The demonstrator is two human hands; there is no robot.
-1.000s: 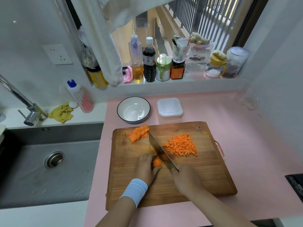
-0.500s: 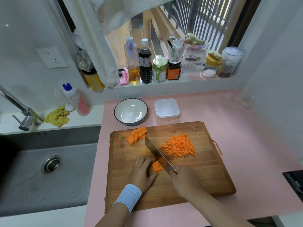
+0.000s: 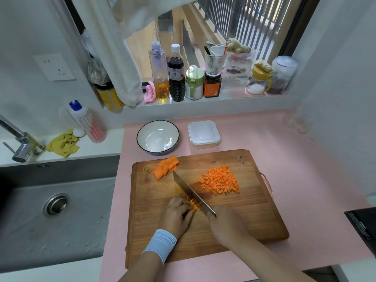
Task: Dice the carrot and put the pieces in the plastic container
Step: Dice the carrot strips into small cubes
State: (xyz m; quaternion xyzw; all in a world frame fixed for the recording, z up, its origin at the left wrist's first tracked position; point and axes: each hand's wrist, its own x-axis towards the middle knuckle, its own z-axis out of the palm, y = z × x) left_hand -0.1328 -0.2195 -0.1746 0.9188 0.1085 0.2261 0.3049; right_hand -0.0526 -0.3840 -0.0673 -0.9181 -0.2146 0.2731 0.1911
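Carrot strips (image 3: 192, 204) on the cutting board (image 3: 254, 216), pinned under the curled left hand (image 3: 177, 216), have been diced further in the last 1 s by the knife (image 3: 191, 192), which is gripped in the right hand (image 3: 227, 224). Slices (image 3: 165, 166) remain uncut, and nothing has yet been put in the plastic container (image 3: 203, 145).

Single wide-angle view from head height, facing forward and down. Close over cutting board (image 3: 244, 216) at frame centre; left hand (image 3: 177, 215), right hand (image 3: 227, 224) nearest, lower centre. Sink (image 3: 81, 231) left, window sill (image 3: 234, 100) across top.
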